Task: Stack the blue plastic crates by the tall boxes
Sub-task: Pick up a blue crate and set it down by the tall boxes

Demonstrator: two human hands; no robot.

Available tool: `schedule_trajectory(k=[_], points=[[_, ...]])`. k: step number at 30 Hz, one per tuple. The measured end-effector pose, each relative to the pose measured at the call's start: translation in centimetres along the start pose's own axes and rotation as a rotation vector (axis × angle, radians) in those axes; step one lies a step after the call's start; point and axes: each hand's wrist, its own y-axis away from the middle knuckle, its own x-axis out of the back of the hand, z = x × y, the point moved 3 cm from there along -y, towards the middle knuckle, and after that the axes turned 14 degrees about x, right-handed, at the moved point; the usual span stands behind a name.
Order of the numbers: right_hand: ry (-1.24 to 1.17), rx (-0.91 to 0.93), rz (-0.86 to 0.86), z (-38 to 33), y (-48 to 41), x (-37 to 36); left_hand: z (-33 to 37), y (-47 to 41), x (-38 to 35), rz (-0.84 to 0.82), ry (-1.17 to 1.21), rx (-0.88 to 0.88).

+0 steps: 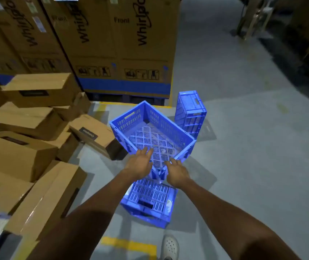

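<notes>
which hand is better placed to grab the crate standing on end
Probably right: the right hand touches the near rim of the top crate on the side toward the upended crate; the left hand is farther off.

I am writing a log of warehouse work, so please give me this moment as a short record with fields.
top crate: open side up, turned askew over the lower crate
lower crate: on the floor, near the shoe
third crate: standing on end, by the tall boxes
left hand: straight fingers on the top crate's near rim
right hand: fingers touching the same rim
left side: small cardboard boxes, piled
</notes>
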Motion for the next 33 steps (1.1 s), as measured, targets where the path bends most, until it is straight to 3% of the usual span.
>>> schedule_trajectory(k=[10, 16, 27, 33], points=[[0.367, 0.131, -0.305, 4.7, -7.8, -7.4, -0.7, -6.3, -7.7, -0.094, -0.132, -0.026], [0.48, 0.163, -0.28, 4.9, -11.5, -9.5, -2.2, -6.3, -11.3, -0.084, -0.098, -0.043], [0.448, 0.342, -0.235, -2.5, -7.9, 1.7, -5.4, -1.4, -5.7, -0.144, -0.056, 0.029], [0.358, 0.347, -0.361, -8.6, -3.3, 10.7, -3.1, 1.8, -1.5, -0.06, 0.044, 0.011]])
